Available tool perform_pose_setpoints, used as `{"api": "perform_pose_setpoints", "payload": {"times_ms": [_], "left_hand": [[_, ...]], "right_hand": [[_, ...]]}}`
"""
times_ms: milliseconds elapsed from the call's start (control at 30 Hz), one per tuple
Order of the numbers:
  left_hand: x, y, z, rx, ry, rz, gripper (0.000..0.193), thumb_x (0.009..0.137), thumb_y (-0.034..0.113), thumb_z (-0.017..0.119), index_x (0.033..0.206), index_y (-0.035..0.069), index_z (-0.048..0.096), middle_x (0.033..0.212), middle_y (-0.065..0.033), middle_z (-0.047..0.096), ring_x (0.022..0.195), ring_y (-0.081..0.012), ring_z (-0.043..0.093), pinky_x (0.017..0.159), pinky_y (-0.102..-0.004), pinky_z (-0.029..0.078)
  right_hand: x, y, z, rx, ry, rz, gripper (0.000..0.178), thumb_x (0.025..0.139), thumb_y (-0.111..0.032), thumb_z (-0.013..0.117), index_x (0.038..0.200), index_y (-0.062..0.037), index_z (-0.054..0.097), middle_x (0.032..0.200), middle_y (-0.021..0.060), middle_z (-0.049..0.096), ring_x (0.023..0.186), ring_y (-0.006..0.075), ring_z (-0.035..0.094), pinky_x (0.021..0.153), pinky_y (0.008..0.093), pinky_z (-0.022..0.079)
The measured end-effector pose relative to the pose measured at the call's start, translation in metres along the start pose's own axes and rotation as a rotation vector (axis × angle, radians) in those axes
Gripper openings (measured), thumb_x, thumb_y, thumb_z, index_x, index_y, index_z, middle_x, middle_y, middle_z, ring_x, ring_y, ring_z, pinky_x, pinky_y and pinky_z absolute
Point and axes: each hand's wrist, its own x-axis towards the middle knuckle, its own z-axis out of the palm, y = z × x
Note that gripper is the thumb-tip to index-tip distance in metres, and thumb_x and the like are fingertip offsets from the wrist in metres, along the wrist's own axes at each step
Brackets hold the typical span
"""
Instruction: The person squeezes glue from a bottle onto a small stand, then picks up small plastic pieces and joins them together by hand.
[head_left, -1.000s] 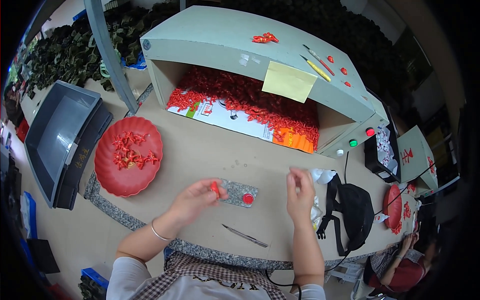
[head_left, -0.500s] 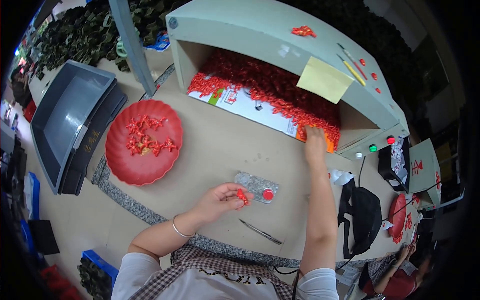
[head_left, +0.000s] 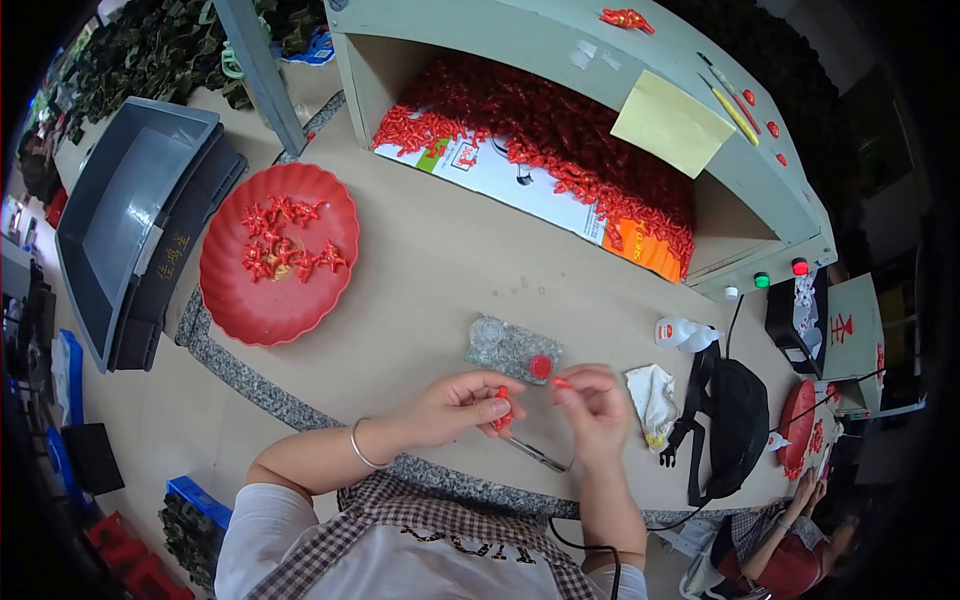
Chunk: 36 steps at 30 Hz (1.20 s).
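Between the thumb and fingers of my left hand (head_left: 468, 408) is a small glossy red figure piece (head_left: 502, 408). My right hand (head_left: 592, 405), to its right, pinches a smaller red piece (head_left: 561, 383). The two pieces are apart. Just beyond my hands lies a speckled granite slab (head_left: 510, 345) carrying a clear round dish (head_left: 487, 333) and a red round cap or dish (head_left: 541, 366). A pair of metal tweezers (head_left: 538, 455) rests on the table, partly hidden by my left hand. At the left, a red scalloped plate (head_left: 230, 290) holds several red figures (head_left: 285, 213).
A pale green box shelf (head_left: 430, 30) holds a heap of small red pieces (head_left: 560, 130) on printed cardboard. Grey bins (head_left: 130, 230) stand left. White bottles (head_left: 685, 333), a cloth (head_left: 652, 402) and a black bag (head_left: 738, 430) lie right. Another person (head_left: 790, 550) sits at far right.
My right hand has come back from the heap in the shelf toward my left hand, now with a small red piece in its fingers. My left hand has shifted slightly right, still holding its piece.
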Motion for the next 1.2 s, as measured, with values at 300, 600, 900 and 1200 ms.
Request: {"api": "perform_pose_setpoints", "payload": {"times_ms": [300, 600, 900, 1200], "left_hand": [[0.006, -0.022, 0.001, 0.006, -0.007, 0.007, 0.016, 0.093, 0.014, 0.050, 0.104, 0.002, 0.052, 0.093, -0.0058, 0.060, 0.079, -0.0117, 0.060, 0.070, -0.0247, 0.050], [0.004, -0.016, 0.001, 0.074, -0.002, -0.026, 0.012, 0.093, 0.014, 0.049, 0.098, 0.003, 0.054, 0.086, -0.0034, 0.060, 0.074, -0.0091, 0.059, 0.065, -0.0232, 0.049], [0.005, -0.012, 0.000, 0.036, -0.056, -0.108, 0.019, 0.093, 0.019, 0.049, 0.103, 0.004, 0.054, 0.087, -0.0024, 0.060, 0.074, -0.0082, 0.058, 0.064, -0.0229, 0.048], [0.004, -0.019, -0.001, 0.100, -0.027, -0.062, 0.022, 0.093, 0.015, 0.049, 0.112, 0.006, 0.052, 0.099, -0.0067, 0.059, 0.081, -0.0112, 0.060, 0.066, -0.0241, 0.049]], "right_hand": [[-0.020, 0.006, 0.013, -0.565, -0.134, -0.337, 0.015, 0.074, 0.004, 0.066, 0.087, -0.0009, 0.061, 0.087, 0.0092, 0.061, 0.080, 0.0208, 0.058, 0.069, 0.0283, 0.047], [-0.018, -0.003, 0.014, -0.802, -0.146, -0.460, 0.024, 0.067, -0.002, 0.071, 0.090, -0.0027, 0.065, 0.082, 0.0075, 0.059, 0.071, 0.0229, 0.056, 0.059, 0.0310, 0.046], [-0.022, 0.001, 0.012, -0.774, -0.126, -0.379, 0.019, 0.070, -0.001, 0.069, 0.088, -0.0022, 0.063, 0.080, 0.0085, 0.059, 0.070, 0.0233, 0.056, 0.059, 0.0302, 0.046], [-0.014, 0.012, -0.014, -0.840, 0.085, -0.243, 0.012, 0.075, 0.001, 0.066, 0.085, -0.0016, 0.060, 0.077, 0.0075, 0.058, 0.065, 0.0191, 0.053, 0.057, 0.0287, 0.044]]}}
